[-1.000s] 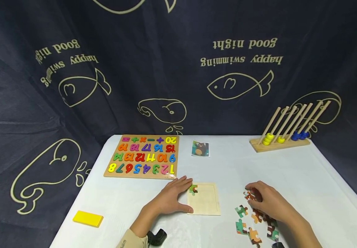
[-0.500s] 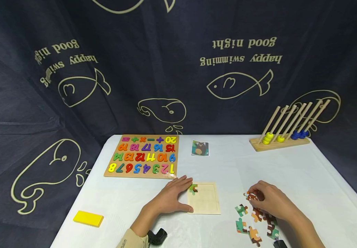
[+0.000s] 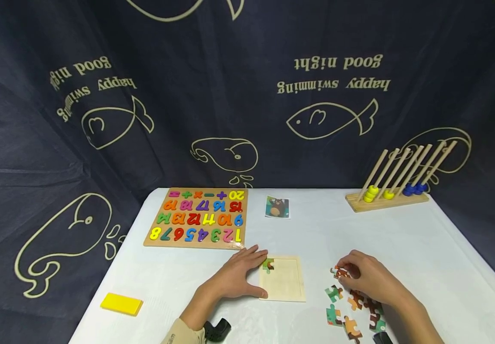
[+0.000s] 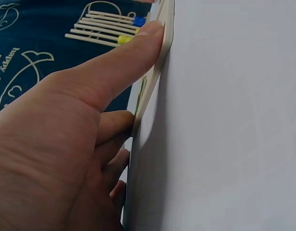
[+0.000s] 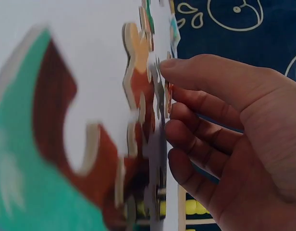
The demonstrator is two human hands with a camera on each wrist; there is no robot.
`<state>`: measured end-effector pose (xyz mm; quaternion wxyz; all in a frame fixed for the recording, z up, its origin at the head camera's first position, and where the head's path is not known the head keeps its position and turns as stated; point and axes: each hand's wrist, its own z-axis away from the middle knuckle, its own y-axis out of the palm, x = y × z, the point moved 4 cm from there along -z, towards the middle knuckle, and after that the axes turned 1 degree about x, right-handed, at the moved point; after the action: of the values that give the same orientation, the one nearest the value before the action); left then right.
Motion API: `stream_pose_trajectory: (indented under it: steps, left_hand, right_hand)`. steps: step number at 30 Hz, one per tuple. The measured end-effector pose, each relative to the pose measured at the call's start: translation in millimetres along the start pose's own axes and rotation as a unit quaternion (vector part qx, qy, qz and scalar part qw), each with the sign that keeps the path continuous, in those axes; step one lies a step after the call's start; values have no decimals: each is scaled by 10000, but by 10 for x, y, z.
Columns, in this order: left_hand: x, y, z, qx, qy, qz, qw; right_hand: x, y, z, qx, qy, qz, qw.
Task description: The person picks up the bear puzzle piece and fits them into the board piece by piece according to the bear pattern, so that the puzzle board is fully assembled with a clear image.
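Note:
My left hand (image 3: 239,274) lies along the left side of a square wooden puzzle board (image 3: 288,282), thumb on its near left corner and index fingertip by its far left corner. In the left wrist view, the thumb (image 4: 133,50) rests on the board's edge. One green and brown piece sits in the board's far left corner. To the right, my right hand (image 3: 370,274) pinches a brown puzzle piece (image 3: 340,273) between thumb and fingers, just above the table or touching it; I cannot tell which. Several loose pieces (image 3: 352,328) lie beside and under this hand, some partly hidden.
A number board (image 3: 200,217) stands at the back left, with a small bear picture card (image 3: 277,207) to its right. The wooden bead rack (image 3: 387,203) is at the back right. A yellow block (image 3: 122,304) lies at the front left. Dark printed cloth hangs behind.
My right hand has shifted slightly left with the brown puzzle piece, after first drawing a little to the right. The left hand has stayed on the board.

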<state>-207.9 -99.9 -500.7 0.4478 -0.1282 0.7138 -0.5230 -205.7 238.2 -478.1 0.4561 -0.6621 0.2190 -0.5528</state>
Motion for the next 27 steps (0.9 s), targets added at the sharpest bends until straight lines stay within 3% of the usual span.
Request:
stream_pose_trajectory:
  steps: [9,27]
  left_hand:
    - [-5,9,3,-44,86,-7,10000]
    - [-17,3,0,11,17,-22,10000]
  right_hand:
    - [173,46,-61,42,-551,-107,9984]
    - [522,203,-259,-99,-1043,98,9944]
